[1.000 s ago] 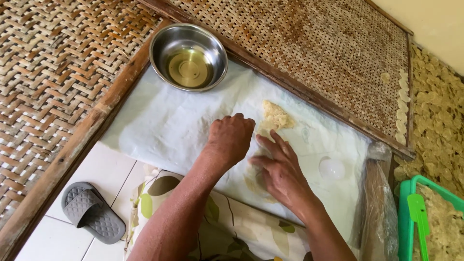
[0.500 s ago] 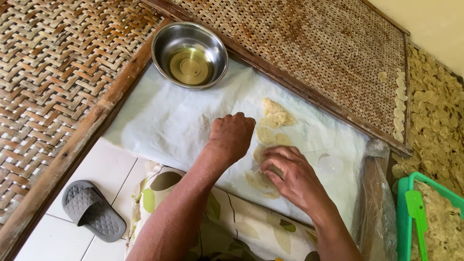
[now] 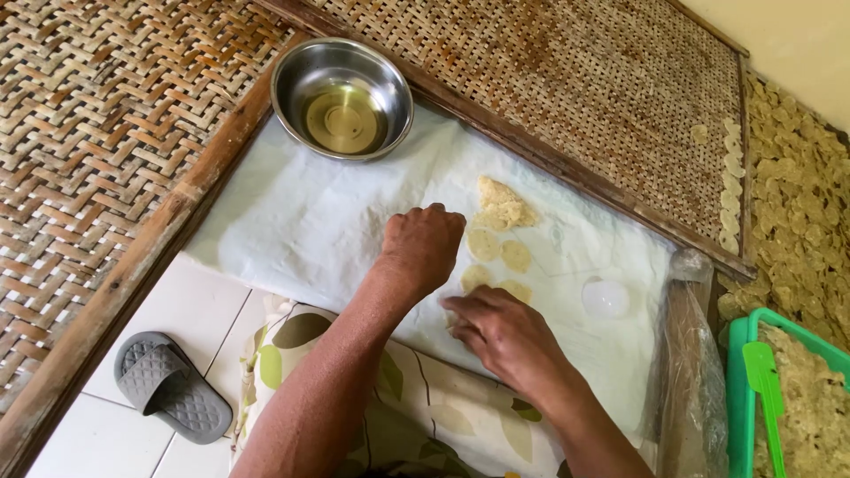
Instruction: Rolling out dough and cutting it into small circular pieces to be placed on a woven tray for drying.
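My left hand [image 3: 423, 249] rests knuckles-up on a white plastic sheet [image 3: 292, 221], fingers curled down against it. My right hand [image 3: 503, 334] lies nearer to me, fingertips pinching at the sheet's front edge beside a flat dough disc [image 3: 516, 291]. Three more flattened discs [image 3: 483, 244] lie between the two hands. A rough lump of yellowish dough [image 3: 501, 205] sits just beyond them. Whether the right fingers hold a disc is hidden.
A steel bowl [image 3: 342, 97] with oil stands at the sheet's far left. Woven bamboo trays [image 3: 567, 80] surround the sheet, one with small discs [image 3: 731, 177] along its edge. A clear round lid [image 3: 606, 298], green basket [image 3: 779, 389], grey sandal [image 3: 168, 386] lie nearby.
My right hand has drawn back toward me from the dough, uncovering several flattened discs. My left hand has stayed in place.
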